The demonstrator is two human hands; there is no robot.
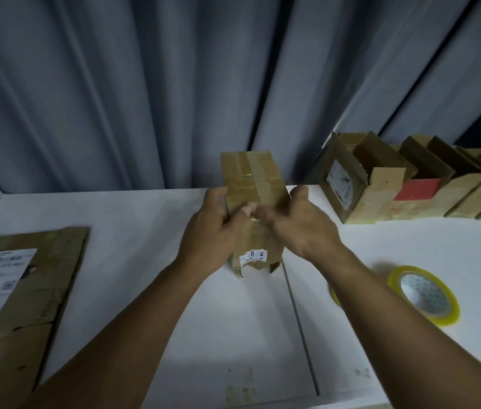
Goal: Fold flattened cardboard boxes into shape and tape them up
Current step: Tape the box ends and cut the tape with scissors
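A flattened cardboard sheet [12, 290] is lying at eight o'clock on the white table [144, 231], and a tape roll [424, 295] is lying at four o'clock. At centre, the left hand [209, 234] and right hand [301, 228] are gripping an upright taped cardboard box [251, 178], with fingers curling round its sides. Folded boxes [410, 184] are standing in a row at two o'clock.

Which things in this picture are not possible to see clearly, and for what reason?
Head view:
box: its middle is covered by the left hand and right hand.
label on the box: too small and blurred to read.
flattened cardboard: cut off by the left edge.
yellow object: mostly hidden behind the right forearm.
row of boxes: cut off by the right edge.
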